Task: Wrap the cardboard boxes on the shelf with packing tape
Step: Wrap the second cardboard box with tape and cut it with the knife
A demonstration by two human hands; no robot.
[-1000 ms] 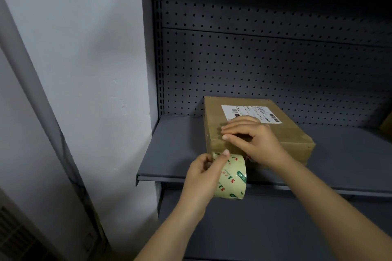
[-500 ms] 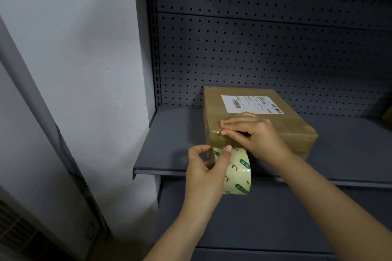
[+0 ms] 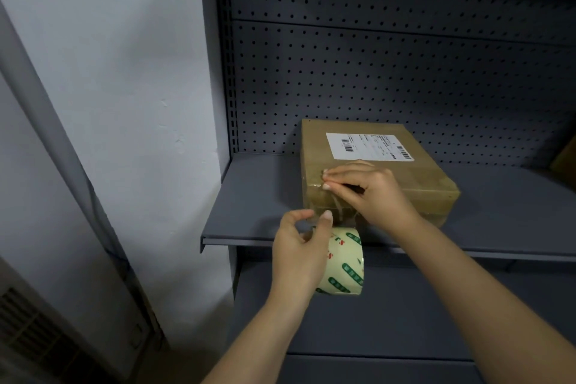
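while the brown cardboard box (image 3: 389, 178) lay flat on the grey metal shelf (image 3: 249, 215), towards its left part and close to the perforated back panel (image 3: 389, 72), both hands were at its near left corner. the right hand (image 3: 374, 193) lay on the box top, its fingers (image 3: 346, 170) stretched nearly straight towards the left edge, with the tips pressed down on a clear strip of tape (image 3: 338, 212); nothing was gripped in it. that strip ran from under those fingertips down over the front face of the box to the roll of packing tape (image 3: 346, 262), which hung just below and in front of the shelf lip. the left hand (image 3: 299, 252) held the roll from its left side, thumb raised against the top of the roll and the other fingers curled beside it; how far they reached into the core could not be told. the roll was pale with green and red printing. a white shipping label (image 3: 367, 146) with barcodes sat on the far part of the box top, just beyond the right hand's knuckles. a second brown box (image 3: 565, 162) showed at the right edge of the same shelf, well apart from the first. a lower shelf (image 3: 405, 315) lay beneath the roll and a white wall (image 3: 109, 56) stood left of the rack.
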